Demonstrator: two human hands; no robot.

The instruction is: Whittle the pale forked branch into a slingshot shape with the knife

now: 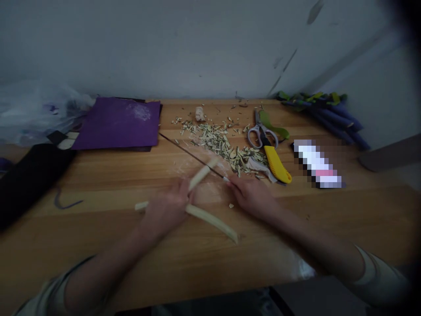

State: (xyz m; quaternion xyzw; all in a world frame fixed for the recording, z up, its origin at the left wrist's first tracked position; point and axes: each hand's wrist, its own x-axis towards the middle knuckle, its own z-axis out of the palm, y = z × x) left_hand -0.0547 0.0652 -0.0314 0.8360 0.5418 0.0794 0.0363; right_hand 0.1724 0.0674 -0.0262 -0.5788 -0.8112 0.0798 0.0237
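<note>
My left hand (167, 204) is closed around a pale, slender stick (202, 173) that points away to the upper right. A second pale stick (213, 219), curved, passes beneath this hand and lies along the wooden table (158, 267). Pinched in my right hand (253, 195) is the near end of a long, thin dark rod (187, 152). It crosses the upper part of the held stick and reaches toward the purple sheets; its exact kind is unclear. Beyond both hands lies a heap of pale and dark shavings (223, 147).
Scissors (261, 131), a green strip (276, 125) and a yellow-handled cutter (277, 164) lie right of the shavings. A blurred-out phone (317, 164) and long purple pieces with green ends (335, 116) are farther right. Purple sheets (118, 125), black material (33, 180) and plastic bags (36, 109) occupy the left.
</note>
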